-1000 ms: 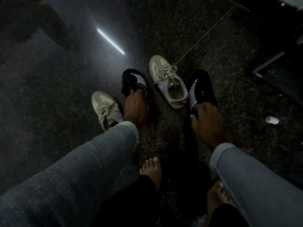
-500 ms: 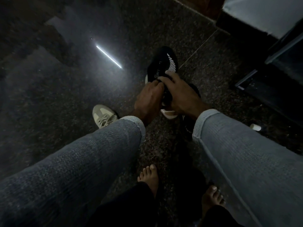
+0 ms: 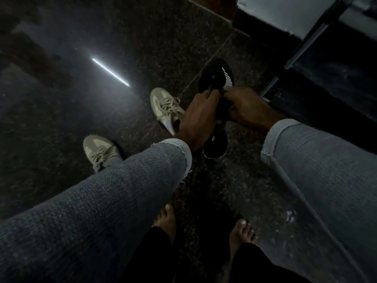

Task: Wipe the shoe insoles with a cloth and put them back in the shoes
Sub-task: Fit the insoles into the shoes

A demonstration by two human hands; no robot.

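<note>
A black shoe point(image 3: 216, 76) with white stripes is lifted off the floor, toe pointing away. My left hand point(image 3: 199, 115) grips its left side near the opening, and my right hand point(image 3: 244, 108) grips its right side, fingers curled into the opening. The second black shoe point(image 3: 216, 145) lies on the floor just below my hands, partly hidden by my left wrist. Two beige laced sneakers stand on the floor, one point(image 3: 166, 108) beside my left hand and one point(image 3: 100, 151) further left, partly behind my left sleeve. No insole or cloth shows in the dim light.
The floor point(image 3: 102, 119) is dark speckled stone with a bright light streak point(image 3: 110, 72) reflected on it. Dark furniture with a pale edge point(image 3: 306, 48) stands at the upper right. My bare feet point(image 3: 242, 233) rest at the bottom centre.
Both hands left the separate black shoes on the floor and came together on one black shoe, raising it. The view shifted left, bringing the near beige sneaker back into sight.
</note>
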